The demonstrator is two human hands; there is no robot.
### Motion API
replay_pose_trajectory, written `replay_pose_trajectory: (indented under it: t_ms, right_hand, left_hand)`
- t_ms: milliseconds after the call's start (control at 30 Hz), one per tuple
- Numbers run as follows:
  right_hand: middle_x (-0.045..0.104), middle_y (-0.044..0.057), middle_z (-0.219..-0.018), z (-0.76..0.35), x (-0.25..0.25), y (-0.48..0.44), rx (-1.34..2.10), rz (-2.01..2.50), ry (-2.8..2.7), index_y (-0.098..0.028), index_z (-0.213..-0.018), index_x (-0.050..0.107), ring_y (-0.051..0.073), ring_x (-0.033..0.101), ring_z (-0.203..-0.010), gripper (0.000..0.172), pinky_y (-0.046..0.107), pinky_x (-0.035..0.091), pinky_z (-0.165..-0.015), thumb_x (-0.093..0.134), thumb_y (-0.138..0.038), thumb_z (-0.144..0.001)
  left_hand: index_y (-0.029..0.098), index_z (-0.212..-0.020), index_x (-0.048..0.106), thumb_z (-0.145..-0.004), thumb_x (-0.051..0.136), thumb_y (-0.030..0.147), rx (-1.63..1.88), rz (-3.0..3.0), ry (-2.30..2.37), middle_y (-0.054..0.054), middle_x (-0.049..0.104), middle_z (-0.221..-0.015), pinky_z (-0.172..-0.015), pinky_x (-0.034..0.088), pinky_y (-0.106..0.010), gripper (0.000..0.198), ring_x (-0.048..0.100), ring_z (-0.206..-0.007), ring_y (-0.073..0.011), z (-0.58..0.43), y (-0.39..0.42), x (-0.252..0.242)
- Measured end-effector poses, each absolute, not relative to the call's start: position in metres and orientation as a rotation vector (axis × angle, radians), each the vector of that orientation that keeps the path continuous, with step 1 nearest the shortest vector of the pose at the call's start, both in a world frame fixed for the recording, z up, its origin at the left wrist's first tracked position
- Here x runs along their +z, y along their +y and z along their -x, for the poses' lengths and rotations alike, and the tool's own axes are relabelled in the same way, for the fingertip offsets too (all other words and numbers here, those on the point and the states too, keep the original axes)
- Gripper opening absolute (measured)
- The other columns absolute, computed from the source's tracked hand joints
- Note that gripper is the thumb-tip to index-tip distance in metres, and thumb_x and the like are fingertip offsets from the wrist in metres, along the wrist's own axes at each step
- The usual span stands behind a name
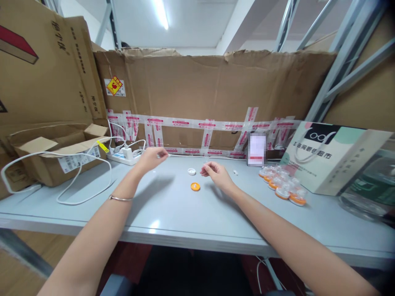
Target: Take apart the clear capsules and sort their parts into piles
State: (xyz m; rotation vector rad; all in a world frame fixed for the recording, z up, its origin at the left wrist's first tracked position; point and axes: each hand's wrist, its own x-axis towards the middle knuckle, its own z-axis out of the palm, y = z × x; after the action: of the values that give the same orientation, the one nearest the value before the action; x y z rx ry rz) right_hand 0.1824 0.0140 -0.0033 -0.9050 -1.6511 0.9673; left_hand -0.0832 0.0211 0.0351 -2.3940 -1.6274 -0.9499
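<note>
Orange disc (195, 186) and white round cap (191, 171) lie apart, seemingly unassembled, on the table (185, 220) between left hand (154, 158) and right hand (217, 172), fingers curled, any grip indiscernible; clear-topped, orange-based units (282, 192) clustered at right appear finished.

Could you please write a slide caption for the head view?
Left hand and right hand over a pale grey table, the right nearer a round white piece and round orange disc.
</note>
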Motion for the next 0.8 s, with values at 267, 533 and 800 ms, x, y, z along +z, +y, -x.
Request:
replay_pose_trajectory:
  t_ms: [267,533,800]
  right_hand:
    - [0.056,-0.001,-0.062,-0.192,-0.003,0.014,0.666,1.098,-1.937,-0.018,-0.068,0.047,0.011,0.05,-0.059,0.015,0.023,0.039,-0.059,0.045,-0.03,-0.077]
    - [0.059,0.0,-0.066,-0.195,-0.005,0.015,0.658,1.109,-2.028,-0.017,-0.069,0.051,0.011,0.051,-0.061,0.016,0.023,0.039,-0.06,0.044,-0.028,-0.076]
    - [0.06,0.001,-0.068,-0.195,-0.006,0.016,0.731,1.13,-2.071,-0.016,-0.072,0.055,0.011,0.053,-0.063,0.014,0.022,0.041,-0.061,0.047,-0.027,-0.076]
  left_hand:
    - [0.015,-0.054,0.063,-0.053,0.053,0.011,-0.312,2.306,-2.024,-0.005,0.064,-0.057,-0.056,0.037,-0.022,0.011,0.057,-0.059,-0.0166,0.139,0.041,0.018]
    - [0.017,-0.058,0.062,-0.056,0.053,0.014,-0.198,2.354,-1.999,-0.001,0.064,-0.059,-0.052,0.033,-0.019,0.009,0.055,-0.057,-0.0128,0.131,0.039,0.017]
    - [0.017,-0.061,0.063,-0.058,0.052,0.015,-0.183,2.408,-1.977,-0.003,0.066,-0.063,-0.052,0.034,-0.021,0.012,0.056,-0.059,-0.014,0.129,0.038,0.017]
